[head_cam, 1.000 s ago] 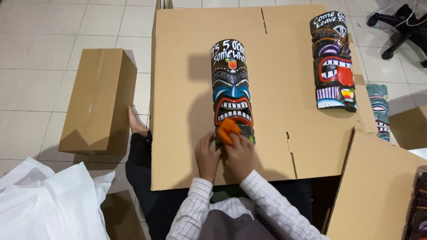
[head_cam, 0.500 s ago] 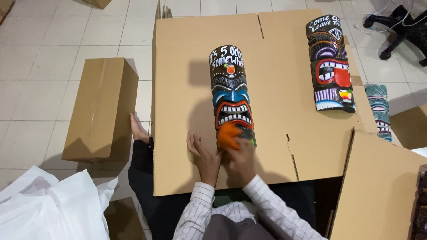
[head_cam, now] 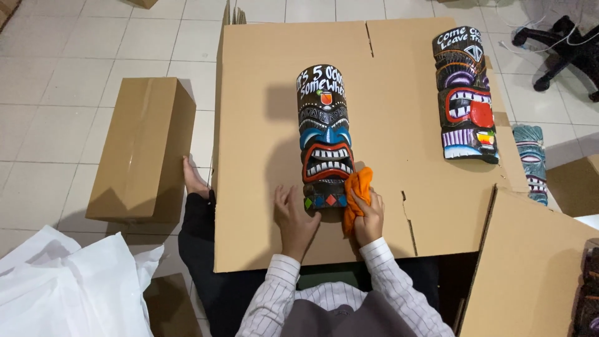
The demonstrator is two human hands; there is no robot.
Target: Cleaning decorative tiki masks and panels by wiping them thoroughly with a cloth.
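Observation:
A long painted wooden mask (head_cam: 324,134) with a blue face and red toothy mouth lies lengthwise on a flattened cardboard sheet (head_cam: 262,112). My right hand (head_cam: 367,215) grips an orange cloth (head_cam: 357,190) and presses it against the mask's lower right side. My left hand (head_cam: 294,218) lies flat on the cardboard at the mask's lower left end, fingers spread and touching its bottom edge. Both sleeves are white with thin stripes.
A second painted mask (head_cam: 465,93) with a red mouth lies at the sheet's right. A teal mask (head_cam: 530,162) rests on the floor beyond it. A closed cardboard box (head_cam: 140,150) stands left, white wrapping paper (head_cam: 68,287) lower left, another cardboard piece (head_cam: 530,268) lower right.
The orange cloth has moved from the mask's bottom front to its lower right side. My left hand has shifted left and flattened on the cardboard.

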